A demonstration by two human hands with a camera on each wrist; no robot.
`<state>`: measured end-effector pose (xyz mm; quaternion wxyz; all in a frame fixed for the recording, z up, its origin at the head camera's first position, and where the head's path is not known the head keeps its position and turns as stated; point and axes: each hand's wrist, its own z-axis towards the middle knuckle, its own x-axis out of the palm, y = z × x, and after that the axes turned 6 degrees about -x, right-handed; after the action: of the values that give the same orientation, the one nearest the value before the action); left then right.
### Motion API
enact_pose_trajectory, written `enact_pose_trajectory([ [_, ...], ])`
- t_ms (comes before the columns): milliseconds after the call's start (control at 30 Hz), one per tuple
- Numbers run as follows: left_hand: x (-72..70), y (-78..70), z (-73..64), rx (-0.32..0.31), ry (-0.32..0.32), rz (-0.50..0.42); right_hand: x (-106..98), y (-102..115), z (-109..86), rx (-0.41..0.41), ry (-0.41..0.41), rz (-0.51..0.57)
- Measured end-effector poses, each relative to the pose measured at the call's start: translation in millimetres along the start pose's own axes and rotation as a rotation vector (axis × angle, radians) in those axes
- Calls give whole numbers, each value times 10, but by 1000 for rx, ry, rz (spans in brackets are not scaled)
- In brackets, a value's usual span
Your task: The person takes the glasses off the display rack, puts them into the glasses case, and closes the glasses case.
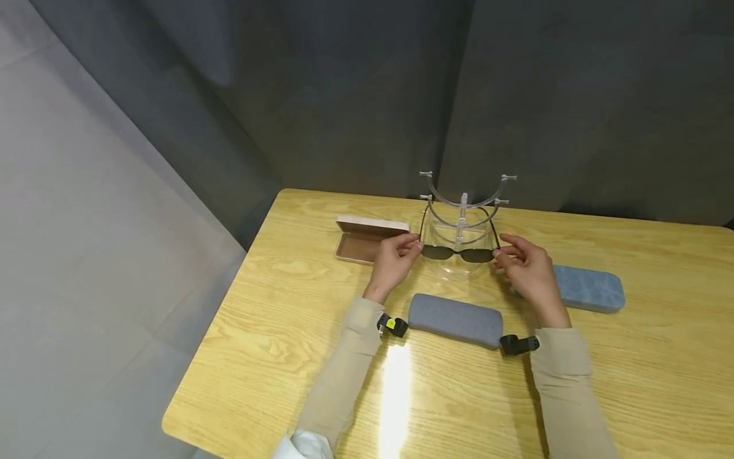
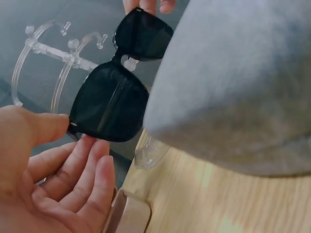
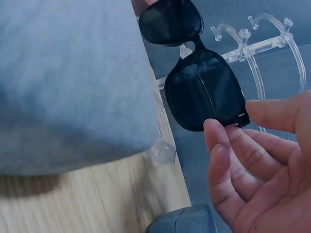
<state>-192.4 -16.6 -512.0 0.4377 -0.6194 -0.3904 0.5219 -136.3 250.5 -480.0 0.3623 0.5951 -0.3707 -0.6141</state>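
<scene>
Black sunglasses [image 1: 457, 254] with dark lenses are held level between two hands, in front of a clear display stand [image 1: 462, 220]. My left hand [image 1: 395, 261] pinches the left outer corner of the frame, thumb on one side and fingers on the other. At the opposite corner, my right hand [image 1: 527, 268] pinches the frame in the same way. The temples extend back on both sides of the stand. In the wrist views the lenses of the sunglasses [image 2: 109, 104] show clearly; whether they touch the stand I cannot tell.
Nearest me lies a closed grey glasses case [image 1: 455, 320], which blocks part of both wrist views. An open pinkish case [image 1: 358, 248] sits left of the stand. A blue case [image 1: 590, 289] lies beyond my right hand. Dark curtain [image 1: 355, 95] hangs behind the wooden table [image 1: 275, 306].
</scene>
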Motion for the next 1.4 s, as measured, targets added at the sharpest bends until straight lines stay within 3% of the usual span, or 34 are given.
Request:
enact_pose_trajectory([
  [167,-46,38,1,-19,68,-61,-1,13,-4,2,2,-17],
  [300,-84,52,-8,-25,131,-82,-25,49,-31,52,12,-27],
  [600,-180,-13,-72,-44,193,-136,-137,125,-149,142,114,28],
  [800,-254,-51,-146,-98,234,-175,-189,167,-254,132,160,-4],
  [1067,-317,-124,-318,-80,259,-192,-228,235,-424,115,175,-66],
  [1400,-395,-212,-569,-107,274,-186,-255,325,-631,13,162,-98],
])
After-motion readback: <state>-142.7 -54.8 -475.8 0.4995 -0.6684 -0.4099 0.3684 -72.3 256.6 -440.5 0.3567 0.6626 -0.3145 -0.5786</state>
